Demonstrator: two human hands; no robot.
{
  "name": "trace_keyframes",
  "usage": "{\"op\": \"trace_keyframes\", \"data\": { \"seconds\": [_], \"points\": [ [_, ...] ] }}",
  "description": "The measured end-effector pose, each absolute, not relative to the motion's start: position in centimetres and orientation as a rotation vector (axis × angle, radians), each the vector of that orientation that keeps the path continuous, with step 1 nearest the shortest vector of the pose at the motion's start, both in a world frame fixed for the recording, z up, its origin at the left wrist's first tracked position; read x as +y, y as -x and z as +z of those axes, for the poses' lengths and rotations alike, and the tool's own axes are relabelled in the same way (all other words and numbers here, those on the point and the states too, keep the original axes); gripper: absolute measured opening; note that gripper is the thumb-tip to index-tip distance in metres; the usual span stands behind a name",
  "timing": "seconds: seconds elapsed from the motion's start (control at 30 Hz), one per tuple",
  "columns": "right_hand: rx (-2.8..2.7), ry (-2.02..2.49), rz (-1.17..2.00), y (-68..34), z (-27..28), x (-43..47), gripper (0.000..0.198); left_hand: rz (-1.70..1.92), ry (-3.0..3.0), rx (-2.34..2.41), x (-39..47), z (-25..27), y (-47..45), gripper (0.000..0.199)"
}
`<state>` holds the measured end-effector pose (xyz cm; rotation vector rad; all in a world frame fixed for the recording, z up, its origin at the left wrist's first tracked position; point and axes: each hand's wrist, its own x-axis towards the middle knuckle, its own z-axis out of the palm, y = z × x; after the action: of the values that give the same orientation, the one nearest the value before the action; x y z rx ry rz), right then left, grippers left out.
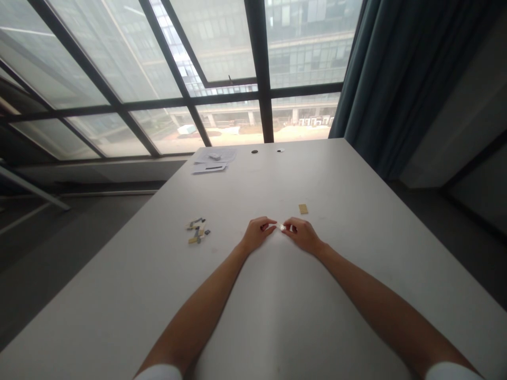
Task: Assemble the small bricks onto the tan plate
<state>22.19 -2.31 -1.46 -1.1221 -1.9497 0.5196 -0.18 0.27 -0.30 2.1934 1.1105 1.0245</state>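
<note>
My right hand is closed in a pinch on a small white building brick, just above the white table. Facing it from the left is my left hand, its thumb and index finger curled together in a pinch beside the brick. Whatever lies between those left fingertips is too small to make out. A tan studded plate lies on the table beyond my right hand. Off to the left, a loose group of building bricks in grey, tan and white is spread out.
The white table reaches to the windows. At its far left corner lie papers with a small pale object on top. Two round cable holes, one a dark hole, are near the far edge. A blue curtain hangs at right.
</note>
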Motion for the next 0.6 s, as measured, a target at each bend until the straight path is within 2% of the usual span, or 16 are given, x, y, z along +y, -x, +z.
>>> {"op": "trace_keyframes", "data": {
  "seconds": [0.6],
  "points": [
    [-1.970, 1.077, 0.535, -22.21, -1.38, -2.43, 0.008, 1.012, -2.183, 1.072, 0.33, -0.16, 0.33, 0.025]
  ]
}}
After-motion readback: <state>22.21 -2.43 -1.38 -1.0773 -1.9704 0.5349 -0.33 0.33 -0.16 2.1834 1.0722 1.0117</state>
